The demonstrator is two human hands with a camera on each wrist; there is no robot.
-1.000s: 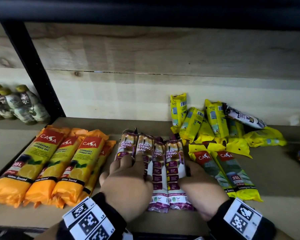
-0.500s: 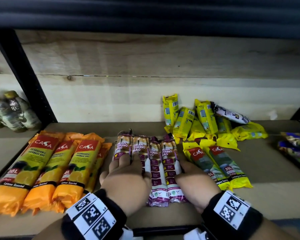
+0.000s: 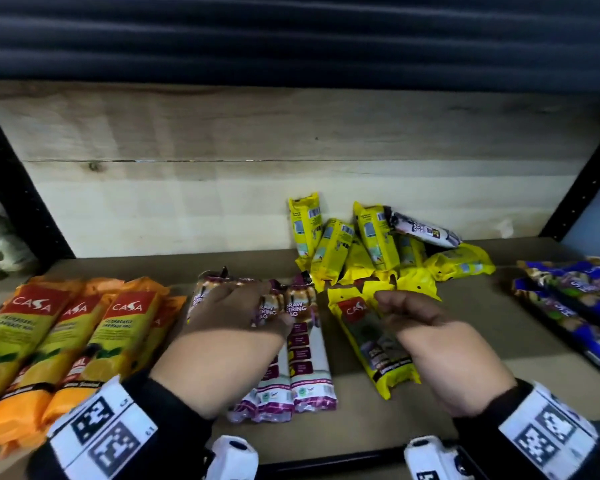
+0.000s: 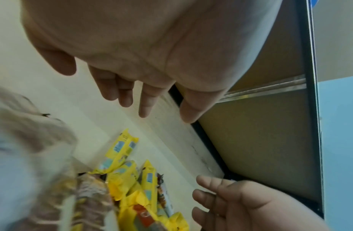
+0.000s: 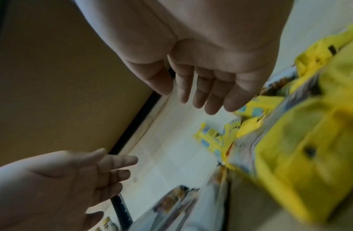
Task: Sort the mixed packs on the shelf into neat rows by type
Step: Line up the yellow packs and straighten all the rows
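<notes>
On the shelf (image 3: 458,344) three groups can be seen. The orange packs (image 3: 66,341) lie in a row at the left front edge. The white and purple draw-string packs (image 3: 307,341) lie side by side at the middle of the front edge. The yellow packs (image 3: 361,244) are heaped against the back wall, right of the middle, and one white draw-string pack (image 3: 426,230) lies on top of this heap, so it is in the wrong group. One yellow pack with a red label (image 3: 371,344) lies alone in front of the heap, just beside the draw-string row.

The left hand (image 3: 229,320) is held above the draw-string row with fingers relaxed and apart, and nothing is gripped by it. The right hand (image 3: 426,337) is held above the red-label pack, fingers loosely bent, and nothing is held; whether the pack is touched cannot be told.

It is judged that the yellow group is the step in hand. To do it well, the stray white pack should be lifted off first and laid at the right end of its row. Then the yellow packs should be taken one by one, turned the same way, and laid parallel with their ends level to the front edge. Thin film is slippery, so a grip around the middle is advised.
</notes>
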